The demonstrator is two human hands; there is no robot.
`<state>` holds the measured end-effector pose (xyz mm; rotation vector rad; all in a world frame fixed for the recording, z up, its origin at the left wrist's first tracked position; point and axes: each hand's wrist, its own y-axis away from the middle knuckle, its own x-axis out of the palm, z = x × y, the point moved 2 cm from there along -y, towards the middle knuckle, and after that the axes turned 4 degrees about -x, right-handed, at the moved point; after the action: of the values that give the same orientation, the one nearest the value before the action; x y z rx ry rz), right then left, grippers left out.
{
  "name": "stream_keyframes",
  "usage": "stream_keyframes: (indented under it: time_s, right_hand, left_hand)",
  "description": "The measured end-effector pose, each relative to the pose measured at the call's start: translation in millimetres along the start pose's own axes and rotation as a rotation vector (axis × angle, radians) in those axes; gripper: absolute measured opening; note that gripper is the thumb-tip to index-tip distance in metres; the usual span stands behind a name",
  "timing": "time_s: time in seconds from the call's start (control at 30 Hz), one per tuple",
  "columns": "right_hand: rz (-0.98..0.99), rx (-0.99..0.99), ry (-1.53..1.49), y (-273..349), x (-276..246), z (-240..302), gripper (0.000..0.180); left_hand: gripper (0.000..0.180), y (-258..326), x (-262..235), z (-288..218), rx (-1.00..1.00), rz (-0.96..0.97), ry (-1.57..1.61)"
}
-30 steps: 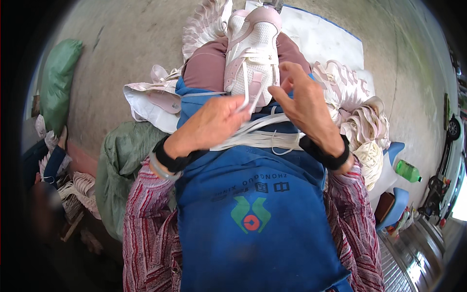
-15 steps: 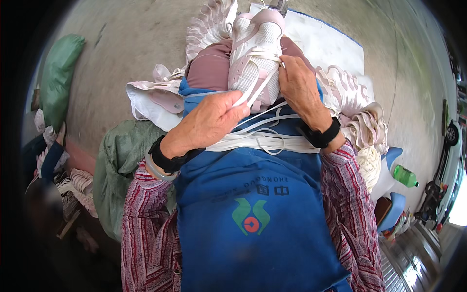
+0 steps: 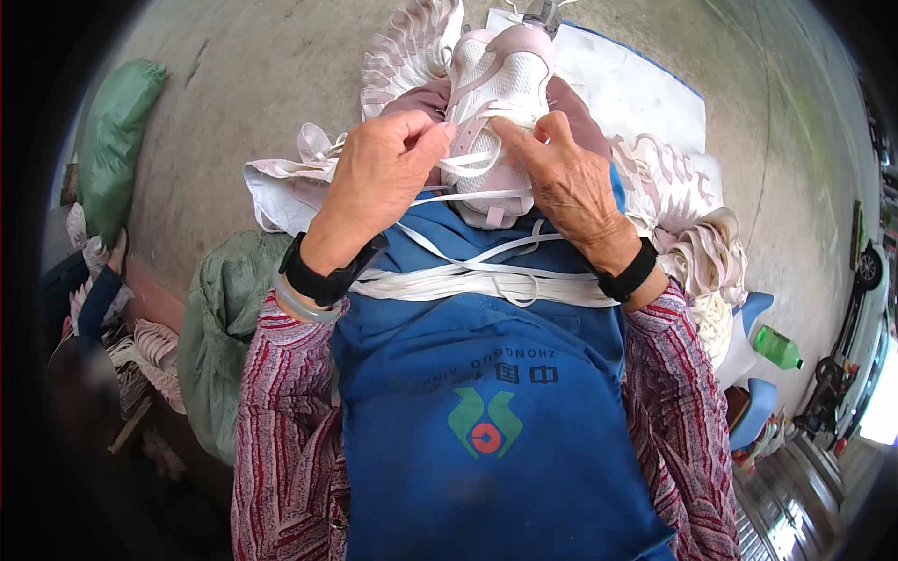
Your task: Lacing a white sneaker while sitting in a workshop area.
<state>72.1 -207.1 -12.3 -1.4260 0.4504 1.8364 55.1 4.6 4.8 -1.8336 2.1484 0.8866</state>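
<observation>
A white mesh and pink shoe upper [image 3: 500,86] lies lengthwise between my thighs, partly over the blue apron. A flat white shoelace [image 3: 470,169] loops across its opening. My left hand [image 3: 379,170] is closed in a pinch at the upper's left eyelet edge, on the lace. From the right, my right hand [image 3: 569,178] reaches over the opening, its index finger bent down against the laces and the other fingers curled; its grip on the lace is partly hidden. Across my lap lies a bundle of white laces [image 3: 449,284], with loose strands running up toward the upper.
Stacked pink and white uppers lie at the far left [image 3: 404,61] and on the right [image 3: 669,178]. A white sheet [image 3: 636,84] lies beyond my knees. Green sacks [image 3: 229,327] are on the left. A green bottle [image 3: 776,347] and cream lace bundle [image 3: 711,318] lie right.
My left hand has moved up and left to the upper's edge, and the lace it drew taut now hangs in a loop. My right fingers have shifted left over the opening.
</observation>
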Motion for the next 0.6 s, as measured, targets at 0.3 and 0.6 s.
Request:
stream_keyframes:
  time_s: [0.3,0.6]
  right_hand:
    - [-0.017,0.061,-0.041,5,2,-1,0.053]
    - [-0.012,0.021,-0.025,4,4,2,0.045]
  left_hand:
    - [0.012,-33,34,-8,0.31,-0.228,-0.189]
    - [0.01,-42,40,-12,0.388,-0.199,-0.376]
